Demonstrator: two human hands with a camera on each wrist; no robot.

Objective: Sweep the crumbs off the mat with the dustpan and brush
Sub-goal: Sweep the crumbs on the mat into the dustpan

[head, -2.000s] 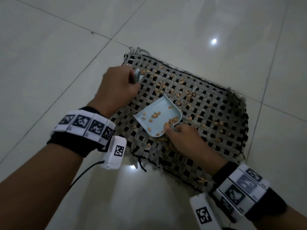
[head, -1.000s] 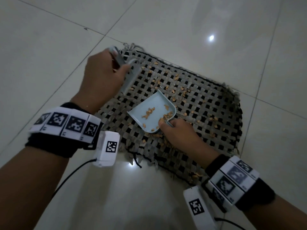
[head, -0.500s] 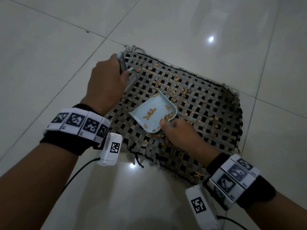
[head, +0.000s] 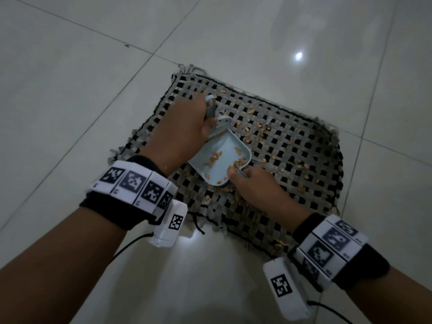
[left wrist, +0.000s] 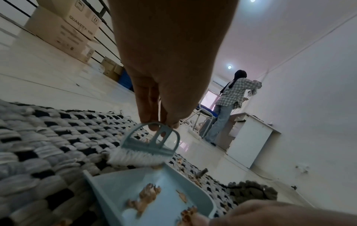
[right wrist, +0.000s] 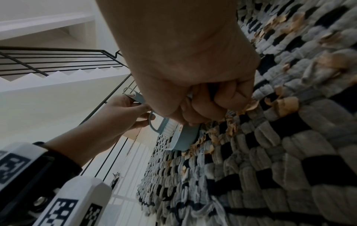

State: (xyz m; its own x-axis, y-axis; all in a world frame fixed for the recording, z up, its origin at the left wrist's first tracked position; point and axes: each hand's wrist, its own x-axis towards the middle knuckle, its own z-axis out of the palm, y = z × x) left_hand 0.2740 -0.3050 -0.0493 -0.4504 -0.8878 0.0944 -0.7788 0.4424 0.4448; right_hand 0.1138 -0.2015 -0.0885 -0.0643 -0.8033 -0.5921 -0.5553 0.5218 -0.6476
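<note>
Left hand (head: 180,134) pinches the little blue brush (left wrist: 148,146) by its handle — bristles right at the dustpan (head: 219,160) lip. Right hand (head: 254,185) has fingers curled around the dustpan's handle, pan flat on the woven mat (head: 292,146) with crumbs (head: 214,157) inside.

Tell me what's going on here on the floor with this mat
A person is sweeping crumbs off a woven mat laid on a tiled floor. The left hand grips a small blue brush, its bristles down at the open lip of the dustpan. The right hand holds the dustpan by its handle, flat on the mat. Some crumbs already lie in the pan, but plenty are still scattered over the mat, mostly beyond the pan and to its right.
</note>
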